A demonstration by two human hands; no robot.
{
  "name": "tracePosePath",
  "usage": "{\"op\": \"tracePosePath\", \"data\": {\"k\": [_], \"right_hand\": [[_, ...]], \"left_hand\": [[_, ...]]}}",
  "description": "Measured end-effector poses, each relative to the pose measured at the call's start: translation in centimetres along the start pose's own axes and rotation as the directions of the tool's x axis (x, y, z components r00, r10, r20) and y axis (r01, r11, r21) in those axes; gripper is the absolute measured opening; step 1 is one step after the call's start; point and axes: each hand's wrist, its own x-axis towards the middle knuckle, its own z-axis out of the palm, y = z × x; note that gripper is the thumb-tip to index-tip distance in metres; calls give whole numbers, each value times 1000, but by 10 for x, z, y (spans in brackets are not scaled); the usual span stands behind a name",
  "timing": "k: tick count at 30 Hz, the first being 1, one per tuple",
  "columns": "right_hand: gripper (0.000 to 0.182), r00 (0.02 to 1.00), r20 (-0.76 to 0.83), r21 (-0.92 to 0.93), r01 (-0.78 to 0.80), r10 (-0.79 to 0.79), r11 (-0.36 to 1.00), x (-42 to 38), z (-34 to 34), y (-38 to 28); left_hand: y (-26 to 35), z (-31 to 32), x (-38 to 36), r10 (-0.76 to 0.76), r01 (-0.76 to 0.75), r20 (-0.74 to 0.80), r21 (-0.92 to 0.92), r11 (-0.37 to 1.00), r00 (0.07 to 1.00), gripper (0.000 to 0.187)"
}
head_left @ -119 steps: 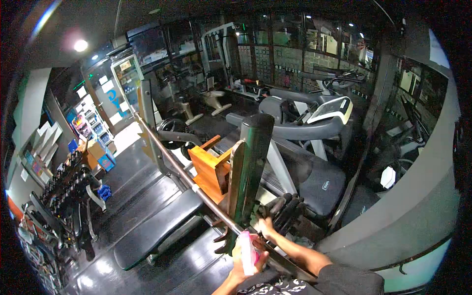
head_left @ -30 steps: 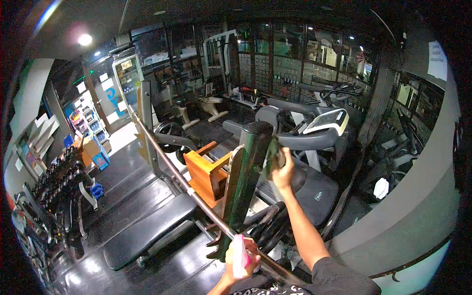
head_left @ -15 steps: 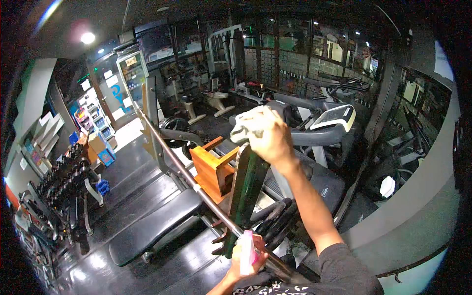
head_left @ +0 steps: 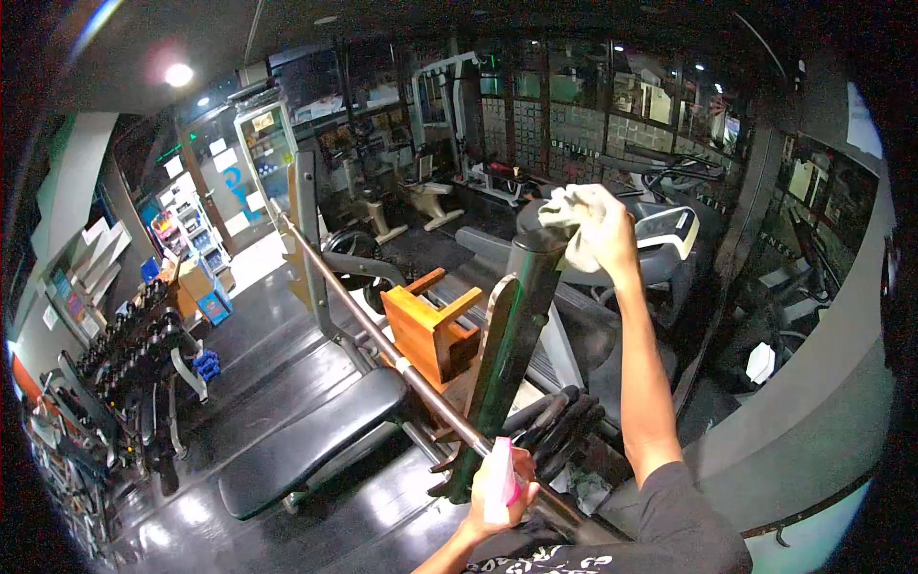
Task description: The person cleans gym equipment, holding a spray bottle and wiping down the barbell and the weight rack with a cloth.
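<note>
My right hand (head_left: 612, 234) is closed around a crumpled pale cloth (head_left: 577, 206) at the top right of the dark upright post (head_left: 524, 330) of the bench rack. Part of the cloth lies by the post's rounded top cap. Low in the view, my left hand (head_left: 516, 493) grips a spray bottle with a white and pink head (head_left: 502, 469); its lower part is hidden. That hand is close to the long metal bar (head_left: 368, 325), which slants across the rack.
A padded black bench (head_left: 320, 440) lies under the bar. Behind the post are a wooden stool (head_left: 416, 330) on its side and a treadmill (head_left: 660, 239). A dumbbell rack (head_left: 143, 354) stands at the left; cardboard boxes (head_left: 196, 287) are near the door.
My right hand and the cloth have moved right from over the post's top to its far side, uncovering the cap. My left hand still holds the spray bottle; the view has shifted slightly.
</note>
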Motion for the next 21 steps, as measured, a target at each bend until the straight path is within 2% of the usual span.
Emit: {"op": "tracePosePath", "data": {"k": [1, 2, 4, 6, 7, 8, 11, 13, 14, 16, 17, 21], "right_hand": [[21, 995, -12, 124, 99, -99, 987, 2, 1, -3], [20, 992, 2, 287, 122, -127, 950, 1, 7, -13], [22, 909, 211, 203, 319, -359, 926, -5, 25, -27], [24, 925, 334, 168, 133, -183, 977, -5, 34, -39], [24, 916, 396, 154, -1, -60, 988, -5, 28, -44], [24, 881, 472, 228, -104, -16, 968, 0, 27, -35], [23, 874, 486, 230, -115, -12, 966, 9, 26, 0], [23, 916, 392, 190, -175, 89, 966, 10, 25, 13], [23, 916, 392, 187, -175, 90, 967, 7, 26, 17], [23, 928, 348, 404, -275, 131, 872, 5, 26, 24], [25, 915, 369, 438, -326, 163, 838, 5, 26, 26], [24, 919, 335, 447, -351, 210, 823, -1, 23, 33]], "left_hand": [[1, 0, 0, 4, -4, -19, 13, 1000, 1000, 44], [1, 1, -1, 7, -6, -39, 23, 1000, 999, 45], [-8, 3, -4, -7, 5, -36, -61, 998, 999, 47], [-5, 0, 1, 77, -80, 55, 44, 996, 996, 49], [-12, 1, -2, 53, -44, 117, -78, 996, 992, 54], [-11, 0, -1, 53, -43, 127, -83, 996, 990, 54], [-6, 1, 2, 32, -23, 177, -50, 998, 984, 58], [-6, 2, 1, 31, -25, 158, -38, 999, 987, 61], [-4, 1, 1, 31, -25, 159, -40, 999, 987, 61], [-1, -1, 7, 135, -140, 172, 19, 990, 976, 61], [2, -2, 9, 141, -145, 165, 17, 989, 976, 61], [4, -2, 6, 22, -24, 168, 11, 1000, 985, 59]]}}
